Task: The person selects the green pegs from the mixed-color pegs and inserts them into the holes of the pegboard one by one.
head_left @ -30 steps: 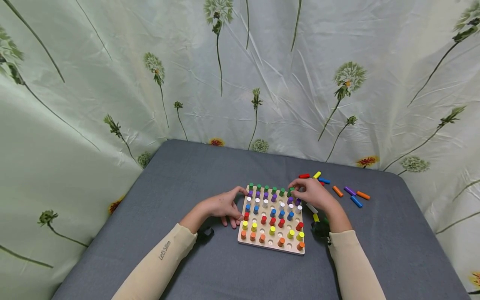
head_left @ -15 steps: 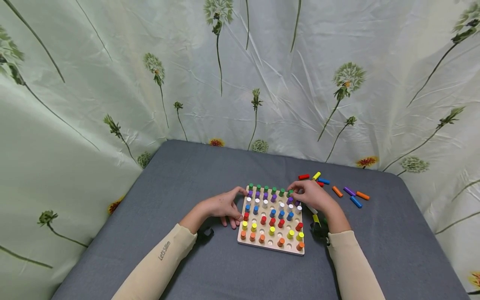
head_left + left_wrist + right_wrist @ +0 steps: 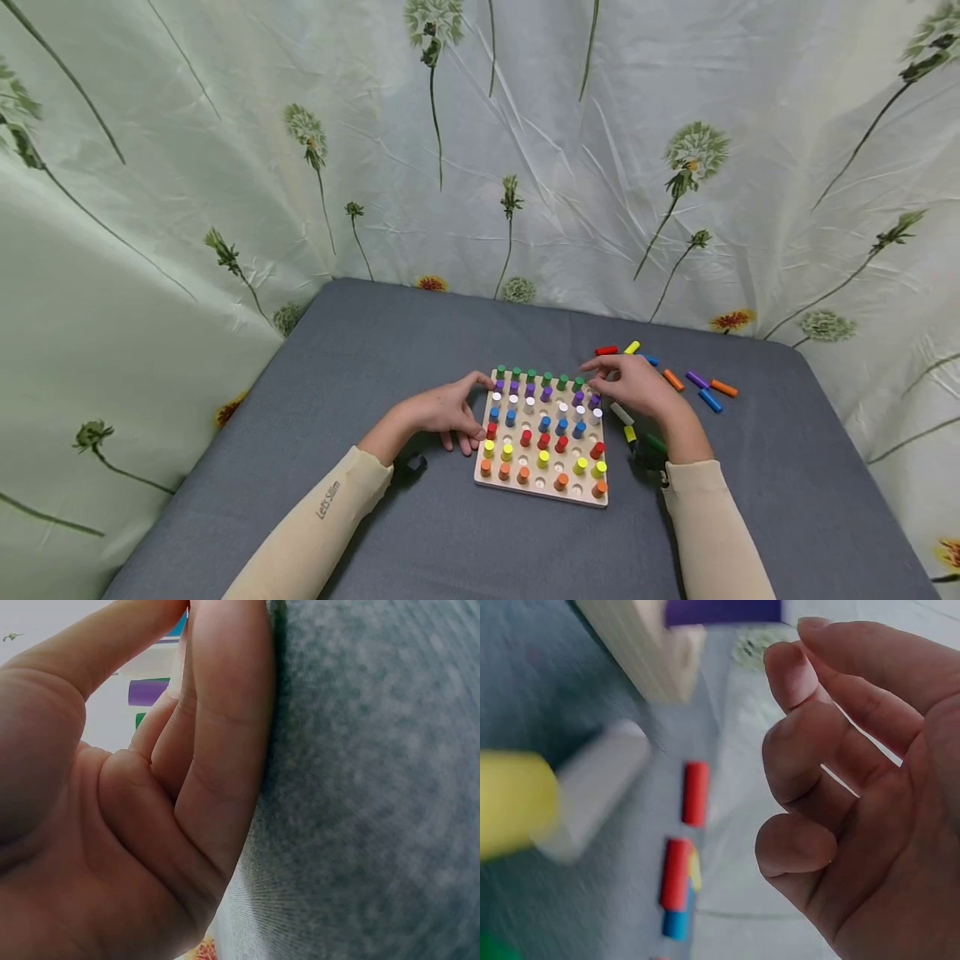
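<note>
A light wooden pegboard (image 3: 542, 492) stands on the grey table, its coloured pegs upright in rows. My left hand (image 3: 442, 412) touches the board's left edge with thumb and forefinger; its other fingers lie near the tabletop. At the far right corner hovers my right hand (image 3: 637, 385), just right of the last standing green peg (image 3: 578, 384). Nothing sits between its fingers in the right wrist view, where thumb and forefinger tips come close beside a purple peg (image 3: 724, 611). Some holes in the board have no peg.
Loose pegs lie right of the board: a white peg (image 3: 622, 413), a yellow peg (image 3: 630, 433), a green peg (image 3: 656, 443) and a blue peg (image 3: 710, 401). Farther back lie a red peg (image 3: 606, 350), an orange peg (image 3: 723, 387) and several others. A flowered curtain (image 3: 480, 150) hangs behind.
My right hand has let go of the green peg in the back row and moved slightly right. The left hand stays at the board's edge.
</note>
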The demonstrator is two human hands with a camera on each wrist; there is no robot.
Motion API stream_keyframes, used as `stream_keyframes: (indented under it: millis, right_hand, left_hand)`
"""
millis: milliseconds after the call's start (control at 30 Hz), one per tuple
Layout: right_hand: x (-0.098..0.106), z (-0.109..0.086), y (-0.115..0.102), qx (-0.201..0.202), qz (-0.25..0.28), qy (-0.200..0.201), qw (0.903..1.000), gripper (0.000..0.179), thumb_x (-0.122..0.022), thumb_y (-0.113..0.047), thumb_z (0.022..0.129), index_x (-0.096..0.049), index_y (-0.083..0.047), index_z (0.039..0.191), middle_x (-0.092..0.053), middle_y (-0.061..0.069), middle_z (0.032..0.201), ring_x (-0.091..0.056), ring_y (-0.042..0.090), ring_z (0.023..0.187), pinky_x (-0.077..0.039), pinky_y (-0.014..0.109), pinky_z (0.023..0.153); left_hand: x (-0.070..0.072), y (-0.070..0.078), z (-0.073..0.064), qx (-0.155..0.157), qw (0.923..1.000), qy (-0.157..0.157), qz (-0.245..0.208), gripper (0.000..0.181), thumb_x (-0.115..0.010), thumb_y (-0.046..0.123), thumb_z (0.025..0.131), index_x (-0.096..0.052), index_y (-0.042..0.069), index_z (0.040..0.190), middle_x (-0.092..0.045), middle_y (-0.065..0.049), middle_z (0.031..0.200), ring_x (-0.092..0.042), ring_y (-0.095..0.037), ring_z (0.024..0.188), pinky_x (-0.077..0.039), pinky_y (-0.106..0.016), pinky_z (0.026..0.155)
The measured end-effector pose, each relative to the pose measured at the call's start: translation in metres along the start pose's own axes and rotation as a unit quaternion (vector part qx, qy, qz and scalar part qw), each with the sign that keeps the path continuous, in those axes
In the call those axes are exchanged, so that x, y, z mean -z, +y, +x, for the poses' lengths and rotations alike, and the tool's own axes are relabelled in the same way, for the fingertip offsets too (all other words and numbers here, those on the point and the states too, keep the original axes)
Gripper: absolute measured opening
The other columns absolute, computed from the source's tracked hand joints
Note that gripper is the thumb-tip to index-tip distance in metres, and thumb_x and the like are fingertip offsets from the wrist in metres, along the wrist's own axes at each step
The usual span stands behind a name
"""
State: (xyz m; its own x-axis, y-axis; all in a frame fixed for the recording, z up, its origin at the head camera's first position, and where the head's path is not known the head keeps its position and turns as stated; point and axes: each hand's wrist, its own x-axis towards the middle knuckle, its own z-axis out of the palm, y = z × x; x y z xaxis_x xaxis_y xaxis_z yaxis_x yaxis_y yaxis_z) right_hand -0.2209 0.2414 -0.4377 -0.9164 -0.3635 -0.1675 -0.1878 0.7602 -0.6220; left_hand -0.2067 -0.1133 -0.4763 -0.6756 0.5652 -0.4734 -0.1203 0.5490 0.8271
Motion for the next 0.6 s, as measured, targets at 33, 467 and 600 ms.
stream_keyframes:
  millis: [33, 467, 600]
  right_hand:
    - [0.004, -0.003, 0.0, -0.002, -0.007, 0.007, 1.0, 0.03, -0.066, -0.015, 0.103, -0.073, -0.004, 0.13, -0.074, 0.009, 0.099, -0.062, 0.018, 0.077, -0.05, 0.032, 0.066]
    - [0.047, -0.046, 0.009, -0.057, -0.037, 0.027, 0.9974, 0.026, -0.068, -0.019, 0.102, -0.073, -0.001, 0.12, -0.072, 0.01, 0.102, -0.061, 0.02, 0.086, -0.05, 0.034, 0.072]
    - [0.053, -0.053, 0.015, -0.075, -0.038, -0.004, 0.9964, 0.025, -0.068, -0.018, 0.102, -0.073, 0.001, 0.118, -0.073, 0.012, 0.101, -0.06, 0.019, 0.084, -0.05, 0.034, 0.072]
  left_hand:
    - [0.0, 0.0, 0.0, 0.0, 1.0, 0.001, 0.001, 0.074, -0.079, 0.012, 0.097, -0.033, 0.023, 0.153, -0.08, -0.009, 0.083, -0.075, -0.015, 0.064, -0.055, -0.029, 0.051]
    - [0.0, 0.001, 0.0, 0.007, 1.0, 0.003, 0.004, 0.075, -0.079, 0.012, 0.097, -0.032, 0.023, 0.154, -0.081, -0.009, 0.084, -0.076, -0.016, 0.064, -0.056, -0.029, 0.051]
    - [0.0, 0.001, 0.0, 0.004, 1.0, 0.005, 0.003, 0.074, -0.079, 0.012, 0.097, -0.033, 0.023, 0.153, -0.081, -0.009, 0.084, -0.076, -0.016, 0.064, -0.056, -0.03, 0.051]
